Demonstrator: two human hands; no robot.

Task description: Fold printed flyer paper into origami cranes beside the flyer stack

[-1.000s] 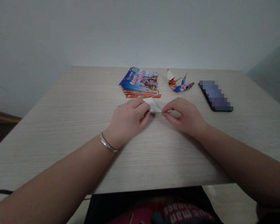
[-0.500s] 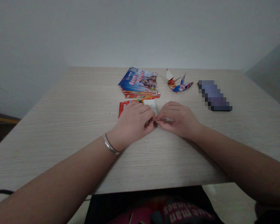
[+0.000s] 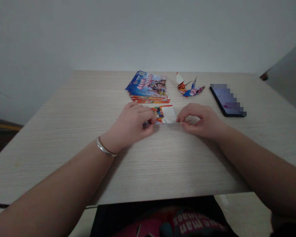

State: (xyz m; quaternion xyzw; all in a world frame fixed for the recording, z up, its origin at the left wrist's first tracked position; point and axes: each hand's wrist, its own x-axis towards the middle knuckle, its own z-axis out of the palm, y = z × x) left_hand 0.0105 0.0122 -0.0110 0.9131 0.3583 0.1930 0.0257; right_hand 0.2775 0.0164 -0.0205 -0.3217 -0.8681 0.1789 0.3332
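Note:
A printed paper sheet (image 3: 169,114), red and orange with a white panel, lies on the table between my hands. Its near edge looks folded or creased. My left hand (image 3: 135,123), with a silver bracelet on its wrist, pinches that near edge and covers the sheet's left part. At the near right corner, my right hand (image 3: 199,121) has thumb and forefinger closed on the paper.
Behind the sheet lies a fanned stack of printed leaflets (image 3: 148,86), blue on top. Two folded paper cranes (image 3: 193,91) stand to its right. A phone (image 3: 228,100) rests further right. The wooden table (image 3: 162,164) meets a pale wall at the back.
My hands have moved apart, the left one to the left and the right one to the right along the near edge. More of the sheet's white panel shows between them.

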